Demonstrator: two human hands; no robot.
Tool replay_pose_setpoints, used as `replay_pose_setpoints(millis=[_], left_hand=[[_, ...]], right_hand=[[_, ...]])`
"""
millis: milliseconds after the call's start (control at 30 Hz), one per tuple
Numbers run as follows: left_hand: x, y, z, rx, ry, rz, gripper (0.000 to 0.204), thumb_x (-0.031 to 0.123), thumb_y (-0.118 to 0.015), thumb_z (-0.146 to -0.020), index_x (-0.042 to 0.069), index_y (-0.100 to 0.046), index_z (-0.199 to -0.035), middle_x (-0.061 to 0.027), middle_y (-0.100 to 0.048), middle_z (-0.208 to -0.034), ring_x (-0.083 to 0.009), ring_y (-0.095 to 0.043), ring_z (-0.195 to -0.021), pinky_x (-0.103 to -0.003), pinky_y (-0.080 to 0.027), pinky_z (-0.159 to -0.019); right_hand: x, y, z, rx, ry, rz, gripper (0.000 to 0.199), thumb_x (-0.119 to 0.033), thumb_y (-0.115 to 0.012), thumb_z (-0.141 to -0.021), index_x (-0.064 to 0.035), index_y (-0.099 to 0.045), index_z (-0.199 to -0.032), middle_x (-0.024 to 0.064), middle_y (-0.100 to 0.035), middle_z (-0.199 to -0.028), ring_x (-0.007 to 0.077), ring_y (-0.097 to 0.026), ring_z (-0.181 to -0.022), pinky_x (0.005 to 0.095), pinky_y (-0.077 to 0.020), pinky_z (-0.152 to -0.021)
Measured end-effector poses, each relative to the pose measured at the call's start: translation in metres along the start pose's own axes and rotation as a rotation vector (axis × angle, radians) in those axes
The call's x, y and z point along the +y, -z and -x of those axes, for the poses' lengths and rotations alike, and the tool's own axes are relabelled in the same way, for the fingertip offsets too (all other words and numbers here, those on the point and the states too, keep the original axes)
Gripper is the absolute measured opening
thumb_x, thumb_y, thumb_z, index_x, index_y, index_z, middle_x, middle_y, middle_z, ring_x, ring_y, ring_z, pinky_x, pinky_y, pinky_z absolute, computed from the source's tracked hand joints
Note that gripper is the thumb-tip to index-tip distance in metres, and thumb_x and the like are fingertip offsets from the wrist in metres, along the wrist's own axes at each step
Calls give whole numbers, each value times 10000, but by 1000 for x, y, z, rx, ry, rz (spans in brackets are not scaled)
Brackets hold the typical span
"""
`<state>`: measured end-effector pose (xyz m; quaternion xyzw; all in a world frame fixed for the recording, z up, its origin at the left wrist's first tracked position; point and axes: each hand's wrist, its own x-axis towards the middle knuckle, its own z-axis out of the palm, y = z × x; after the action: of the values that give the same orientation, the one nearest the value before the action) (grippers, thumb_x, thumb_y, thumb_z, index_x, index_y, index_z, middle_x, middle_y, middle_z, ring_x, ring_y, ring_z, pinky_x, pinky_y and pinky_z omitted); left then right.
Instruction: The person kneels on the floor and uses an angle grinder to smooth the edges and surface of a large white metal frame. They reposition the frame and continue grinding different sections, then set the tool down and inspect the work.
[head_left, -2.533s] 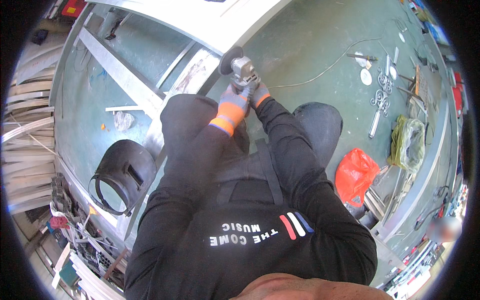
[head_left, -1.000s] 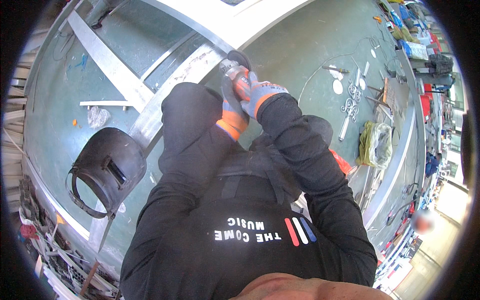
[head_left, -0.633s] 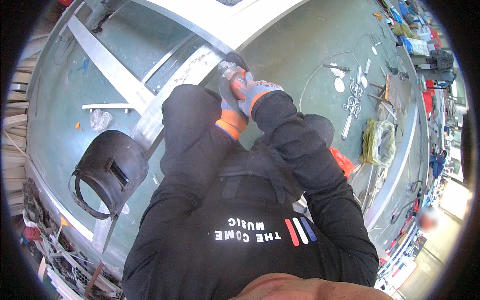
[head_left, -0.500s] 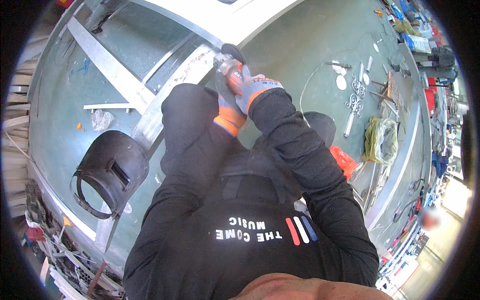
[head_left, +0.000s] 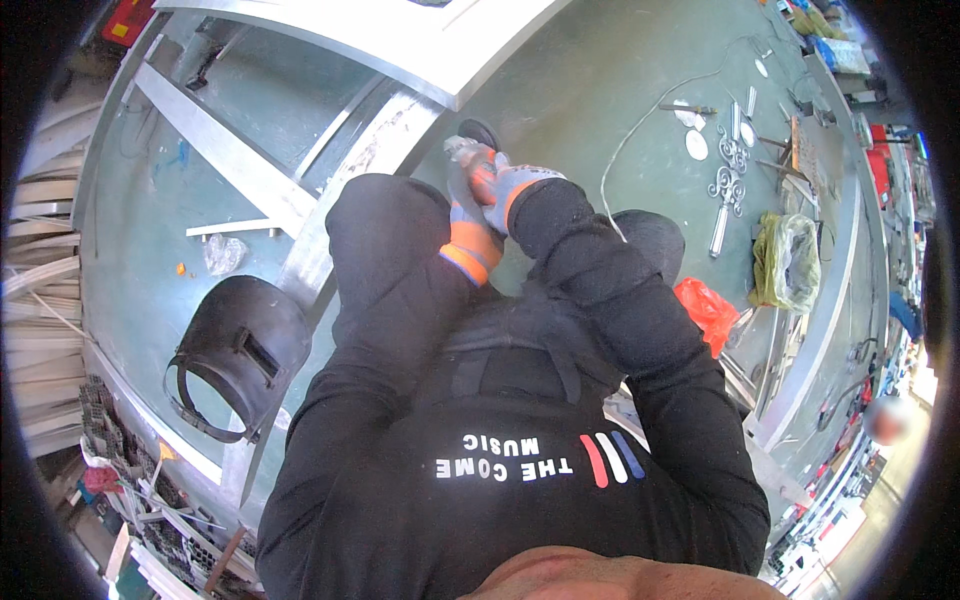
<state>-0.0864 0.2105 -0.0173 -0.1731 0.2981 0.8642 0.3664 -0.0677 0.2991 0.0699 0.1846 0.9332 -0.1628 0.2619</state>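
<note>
An orange and grey angle grinder point(head_left: 481, 172) is held between my two gloved hands, beyond my knees. My left hand point(head_left: 467, 212), in a grey glove with an orange cuff, is closed on the side of the tool near its head. Around its body my right hand point(head_left: 513, 188) is wrapped, partly hiding it. The dark grinding disc point(head_left: 480, 132) points away from me, just right of the bright metal beam point(head_left: 375, 150) and apart from its end. That beam meets a white panel point(head_left: 440, 50) at a corner in front of the disc.
A black welding mask point(head_left: 240, 345) lies at the left beside the beam. Another metal bar point(head_left: 215, 140) crosses the floor at the far left. To the right are a pale cable point(head_left: 612, 170), scrolled metal ornaments point(head_left: 727, 185), a red plastic bag point(head_left: 706, 312) and an olive sack point(head_left: 768, 262).
The grinder and both hands have drawn back from the corner of the beam and panel, slightly right and toward me. Both hands keep their grip. The whole view has shifted a little.
</note>
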Motion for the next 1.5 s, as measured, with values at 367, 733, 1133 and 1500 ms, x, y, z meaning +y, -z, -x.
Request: replay_pose_setpoints(millis=[367,733,1133,1500], left_hand=[[15,6,-21,-320,-184,137,671,662,-449,-949,116,-524,-1333,-90,-620,-1181,-278,-594,-1086,-429,-491,-984],[-3,-5,-7,166,67,-293,669,661,-413,-975,95,-580,-1291,-132,-639,-1177,-291,-614,-1100,-429,-516,-941],[33,-37,8,-485,-747,-1040,389,329,-571,-999,-50,-582,-1083,-134,-624,-911,-183,-626,-770,-322,-517,-659],[47,-30,-11,-373,-737,-1023,253,199,-450,-1057,22,-583,-1180,-137,-565,-1009,-254,-637,-816,-346,-551,-673]], right_hand=[[-20,20,-1,109,75,56,380,-263,-567,-893,-51,-647,-1198,218,-676,-1153,364,-677,-1058,458,-550,-890],[33,-22,-25,-25,23,-229,691,-517,-681,-784,-17,-570,-1247,261,-668,-1163,410,-644,-1094,441,-520,-930],[66,42,24,24,201,-1356,638,-368,-754,-842,25,-560,-1307,136,-678,-1123,195,-648,-972,335,-530,-852],[41,53,-15,66,210,-1144,568,-464,-695,-870,-17,-614,-1211,107,-679,-894,195,-660,-674,337,-554,-589]])
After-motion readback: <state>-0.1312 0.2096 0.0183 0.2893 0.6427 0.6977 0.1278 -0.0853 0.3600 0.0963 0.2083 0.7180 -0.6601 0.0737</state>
